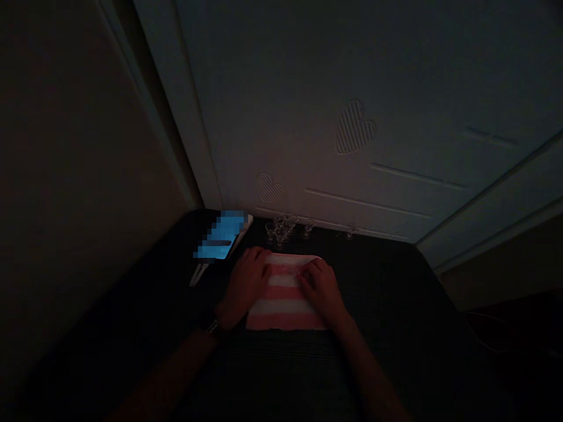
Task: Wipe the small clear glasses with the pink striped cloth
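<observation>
A pink-and-white striped cloth (281, 306) is spread flat on the dark table in dim light. My left hand (247, 280) rests along its left edge, fingers stretched forward and holding nothing visible; a dark watch (212, 323) is on that wrist. Over the cloth's right side, my right hand (323, 287) has its fingers curled around a small clear glass (299, 271). Only a faint outline of that glass shows on the cloth, and the fingers hide part of it. Several small stemmed glasses (281, 228) stand clustered just beyond the cloth.
A lit tablet (220, 237) leans on a white stand (200, 272) at the left. More small glasses stand farther right, one glass (308, 228) near the cluster and another glass (350, 232) beyond. A white panel (299, 146) with heart reliefs rises behind the dark table (281, 375).
</observation>
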Available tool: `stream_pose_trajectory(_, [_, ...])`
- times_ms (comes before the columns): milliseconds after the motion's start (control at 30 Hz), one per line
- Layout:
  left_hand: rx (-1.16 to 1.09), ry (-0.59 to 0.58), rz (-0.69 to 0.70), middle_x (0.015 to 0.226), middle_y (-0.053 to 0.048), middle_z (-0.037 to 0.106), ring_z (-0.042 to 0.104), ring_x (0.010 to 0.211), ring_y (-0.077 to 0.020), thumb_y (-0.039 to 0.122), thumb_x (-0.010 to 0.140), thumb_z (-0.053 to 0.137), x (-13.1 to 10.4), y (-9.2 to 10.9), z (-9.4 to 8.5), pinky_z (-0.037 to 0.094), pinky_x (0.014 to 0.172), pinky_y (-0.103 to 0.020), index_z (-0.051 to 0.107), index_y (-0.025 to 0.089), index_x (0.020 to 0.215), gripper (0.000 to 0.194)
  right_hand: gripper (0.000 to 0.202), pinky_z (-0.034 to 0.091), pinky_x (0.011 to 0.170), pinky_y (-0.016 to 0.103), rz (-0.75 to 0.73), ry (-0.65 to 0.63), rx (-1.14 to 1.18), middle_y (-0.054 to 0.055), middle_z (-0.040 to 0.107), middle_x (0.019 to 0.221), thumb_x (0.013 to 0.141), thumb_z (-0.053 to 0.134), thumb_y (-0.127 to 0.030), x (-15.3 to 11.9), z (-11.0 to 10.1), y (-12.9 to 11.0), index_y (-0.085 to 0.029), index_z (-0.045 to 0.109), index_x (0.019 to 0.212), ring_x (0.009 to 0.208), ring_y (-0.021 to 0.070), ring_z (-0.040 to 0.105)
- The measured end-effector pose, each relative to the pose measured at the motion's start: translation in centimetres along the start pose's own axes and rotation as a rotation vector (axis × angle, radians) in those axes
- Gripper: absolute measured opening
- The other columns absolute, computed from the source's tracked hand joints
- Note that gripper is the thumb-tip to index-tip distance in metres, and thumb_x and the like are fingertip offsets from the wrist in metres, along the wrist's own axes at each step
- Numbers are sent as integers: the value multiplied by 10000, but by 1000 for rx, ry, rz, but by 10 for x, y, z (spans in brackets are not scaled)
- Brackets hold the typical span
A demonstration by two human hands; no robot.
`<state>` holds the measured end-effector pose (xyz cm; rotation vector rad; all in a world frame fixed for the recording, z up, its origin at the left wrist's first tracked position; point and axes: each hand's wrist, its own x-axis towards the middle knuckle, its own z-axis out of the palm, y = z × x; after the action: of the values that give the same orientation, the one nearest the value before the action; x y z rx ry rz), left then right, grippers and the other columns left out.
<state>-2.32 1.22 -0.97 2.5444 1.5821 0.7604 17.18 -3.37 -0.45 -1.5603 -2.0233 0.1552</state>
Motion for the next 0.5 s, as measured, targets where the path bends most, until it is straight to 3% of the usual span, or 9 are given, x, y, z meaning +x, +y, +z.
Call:
stream_pose_trajectory(300, [-63, 7, 18, 1115, -94, 529, 472, 1021, -234, 147, 825, 445, 1, -10, 7, 393, 902, -391, 481, 150, 1177, 354, 90, 354, 847, 344, -41, -37, -4, 46, 561, 868, 830, 513, -260, -1, 4, 0, -187, 564, 840, 896, 195, 484])
stream_pose_trajectory(500, [-147, -44, 21, 912, -60, 565, 515, 896, -211, 141, 820, 447, 4, -6, 3, 429, 818, -362, 583, 169, 954, 193, 98, 356, 838, 339, -32, -31, -9, 46, 563, 865, 832, 507, -265, 0, 5, 1, -186, 566, 835, 899, 195, 484])
